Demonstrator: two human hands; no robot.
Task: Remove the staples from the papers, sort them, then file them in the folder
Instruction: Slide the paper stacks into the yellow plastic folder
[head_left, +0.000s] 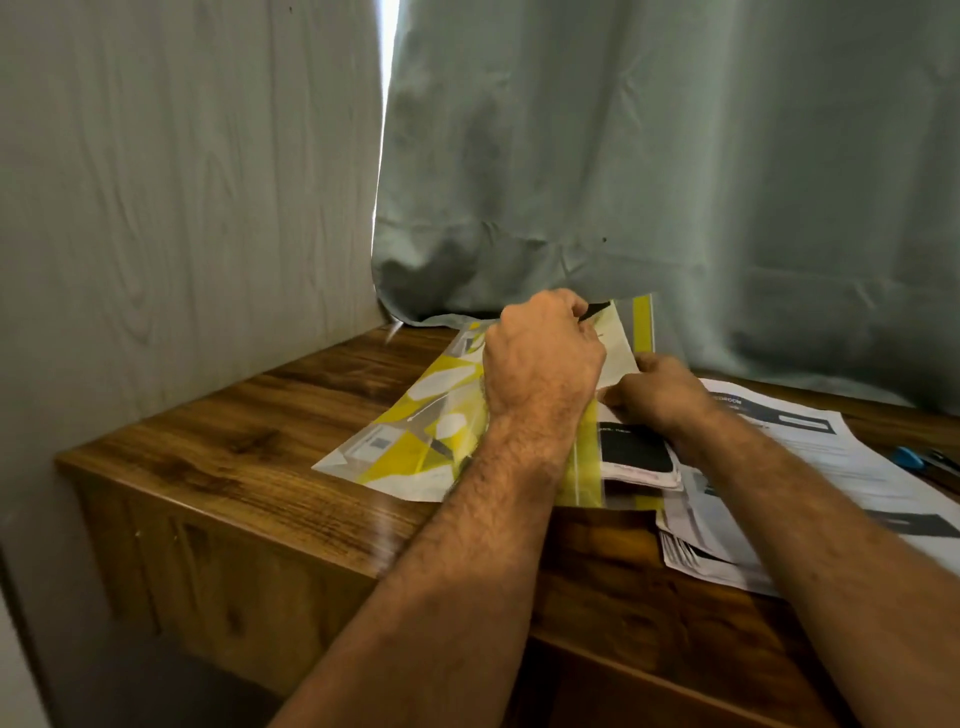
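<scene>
Loose papers (810, 447) toward desk's (218, 441) right edge; left hand (540, 364) gripping folder (415, 431) flap, right hand (660, 395) pinching a sheet.

The desk (291, 415) is dark wood-grain with a glossy, polished top that catches the light, and the wall (182, 208) beside it shows a pale, matt wood-grain finish. On the desk lies a yellow-and-white folder (415, 431) of smooth, shiny, partly see-through plastic, next to loose matt white printed papers (810, 447). Behind hangs a soft, matt grey-green cloth curtain (675, 156), creased near its hem.
</scene>
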